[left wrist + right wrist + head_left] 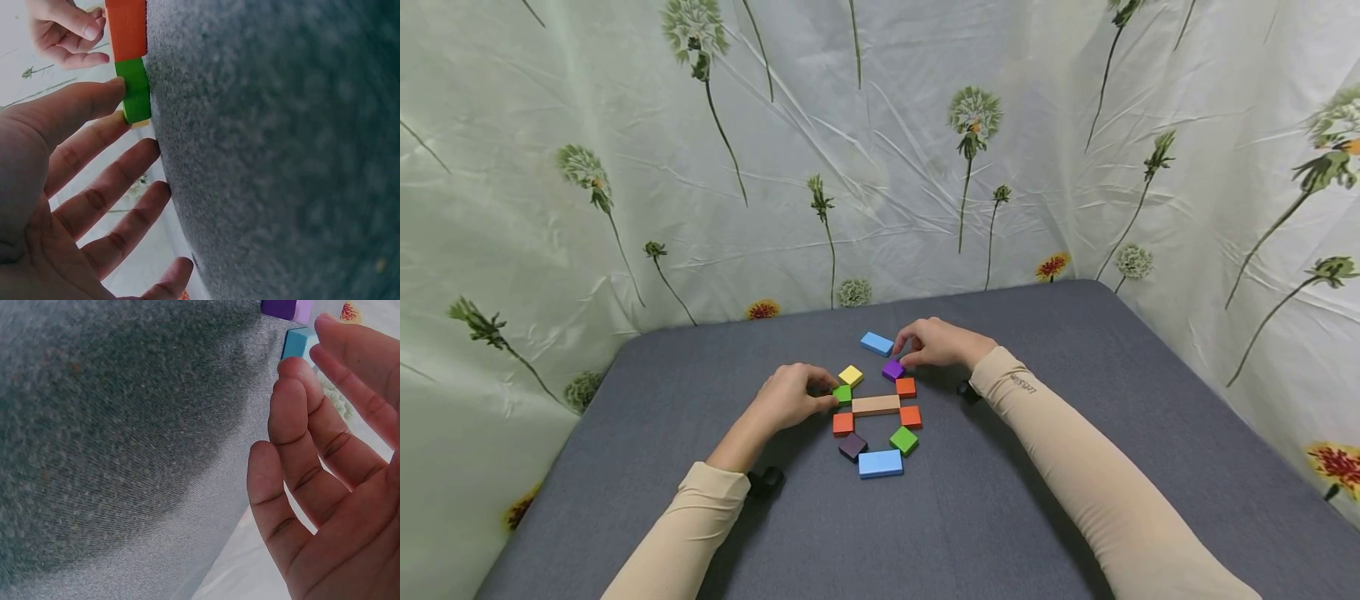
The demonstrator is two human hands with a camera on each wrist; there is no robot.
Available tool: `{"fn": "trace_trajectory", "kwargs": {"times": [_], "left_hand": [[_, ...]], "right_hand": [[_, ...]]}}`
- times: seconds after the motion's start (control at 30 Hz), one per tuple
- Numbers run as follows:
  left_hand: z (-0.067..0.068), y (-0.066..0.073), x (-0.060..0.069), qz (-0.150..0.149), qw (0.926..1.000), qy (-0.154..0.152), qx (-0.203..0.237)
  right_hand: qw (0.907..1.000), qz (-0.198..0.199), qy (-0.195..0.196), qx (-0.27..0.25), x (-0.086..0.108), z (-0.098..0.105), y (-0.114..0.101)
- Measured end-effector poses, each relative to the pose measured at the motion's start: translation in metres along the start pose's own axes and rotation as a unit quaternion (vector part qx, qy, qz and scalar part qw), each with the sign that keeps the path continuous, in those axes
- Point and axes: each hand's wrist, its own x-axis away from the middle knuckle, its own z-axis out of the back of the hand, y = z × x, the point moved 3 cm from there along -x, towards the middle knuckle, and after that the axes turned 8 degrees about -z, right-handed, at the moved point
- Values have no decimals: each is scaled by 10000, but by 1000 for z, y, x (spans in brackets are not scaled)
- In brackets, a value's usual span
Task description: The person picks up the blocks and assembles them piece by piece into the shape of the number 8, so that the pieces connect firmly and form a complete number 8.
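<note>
Coloured blocks form a ring on the table, with a tan block (pixel 876 406) lying across its middle. At the ring's left side my left hand (pixel 790 395) pinches a green block (pixel 133 90) between thumb and index finger; the other fingers are spread. That block touches an orange block (pixel 127 28). My right hand (pixel 942 342) is at the far right of the ring, beside a purple block (pixel 892 370). Its fingers are loosely bent with nothing between them. A light blue block (pixel 299 344) lies just beyond the fingertips in the right wrist view.
A yellow block (pixel 851 376) lies behind the green one. Nearer me are a dark purple block (pixel 853 447), a second green block (pixel 904 441) and a long blue block (pixel 880 464). Behind the grey table (pixel 1000 533) hangs a flower-patterned curtain (pixel 895 167).
</note>
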Motion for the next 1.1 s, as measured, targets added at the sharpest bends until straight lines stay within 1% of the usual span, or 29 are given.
{"fn": "trace_trajectory", "kwargs": {"times": [0.17, 0.3, 0.47, 0.7, 0.8, 0.87, 1.1], "left_hand": [[0, 1, 0, -37, 10000, 54, 3], [0, 0, 0, 22, 10000, 61, 55], [-1, -3, 0, 55, 9999, 72, 108], [-1, -6, -1, 8, 9999, 19, 132], [1, -3, -2, 12, 10000, -35, 31], [3, 1, -4, 8, 10000, -18, -81], [9, 16, -17, -114, 9987, 299, -392]], "right_hand": [[9999, -97, -26, -14, -2, 2, 0], [9999, -158, -22, 14, -3, 1, 1], [9999, -167, 6, 42, -4, 1, 1], [9999, -142, 58, 46, -3, 3, 1], [9997, -164, 164, 102, -5, 4, 0], [9992, -210, 275, 174, -8, 5, 0], [9943, -703, 672, 438, -15, 5, -2]]}}
